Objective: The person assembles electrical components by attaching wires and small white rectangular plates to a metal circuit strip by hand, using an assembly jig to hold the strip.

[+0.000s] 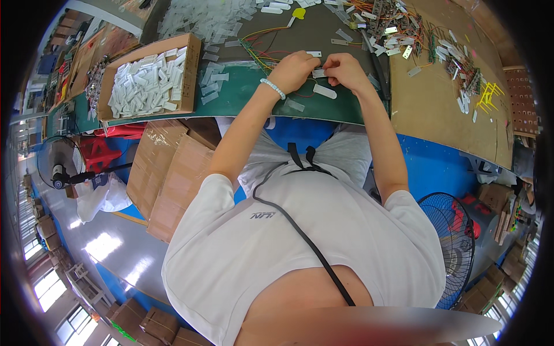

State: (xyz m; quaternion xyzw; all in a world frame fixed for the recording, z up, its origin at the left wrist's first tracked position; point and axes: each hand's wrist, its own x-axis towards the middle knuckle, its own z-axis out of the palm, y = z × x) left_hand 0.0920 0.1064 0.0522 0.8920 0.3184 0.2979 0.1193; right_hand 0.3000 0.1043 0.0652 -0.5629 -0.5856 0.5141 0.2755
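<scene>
Keep the small white rectangular piece [318, 74] steady: right hand [344, 72] pinches it; left hand [292, 72], nine o'clock, grip unclear.

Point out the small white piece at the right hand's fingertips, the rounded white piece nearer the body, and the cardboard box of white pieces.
Small white piece [318, 74]: head view, on its visible face.
Rounded white piece [325, 91]: head view, middle of its face.
Cardboard box [193, 72]: head view, its right wall.

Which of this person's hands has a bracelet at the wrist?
The left hand: a pale beaded bracelet circles its wrist, while the right hand has a bare wrist.
</scene>
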